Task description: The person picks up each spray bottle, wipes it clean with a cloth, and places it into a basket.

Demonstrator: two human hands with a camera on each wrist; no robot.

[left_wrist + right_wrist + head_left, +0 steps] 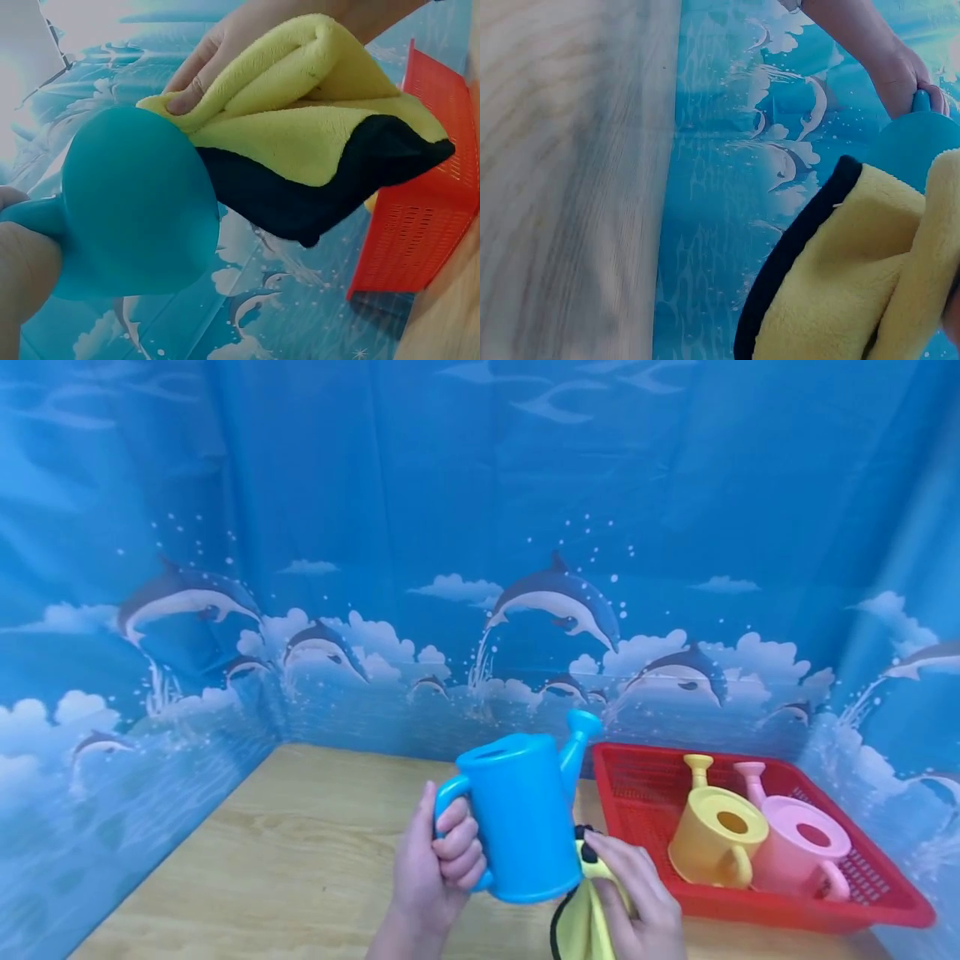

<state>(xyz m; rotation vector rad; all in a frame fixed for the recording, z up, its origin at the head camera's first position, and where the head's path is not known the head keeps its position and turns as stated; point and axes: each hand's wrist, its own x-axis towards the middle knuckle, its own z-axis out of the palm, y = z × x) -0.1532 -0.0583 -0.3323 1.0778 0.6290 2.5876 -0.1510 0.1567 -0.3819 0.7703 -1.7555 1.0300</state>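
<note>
A blue toy watering can [525,818] is held up above the table, its spout pointing up and to the right. My left hand [441,860] grips its handle with curled fingers. In my right hand [637,893] a yellow cloth with black edging [581,922] is pinched against the can's lower right side. The left wrist view shows the can's round base [139,202] with the cloth [300,142] beside it, hanging in folds. In the right wrist view the cloth [840,277] covers part of the can [907,146], and most of my right hand is out of sight.
At the right of the table stands a red plastic basket [633,835] with perforated sides. Inside it are a yellow watering can [705,839] and a pink one [795,835], side by side. The wooden table [300,852] is backed by a blue dolphin-print curtain [420,510].
</note>
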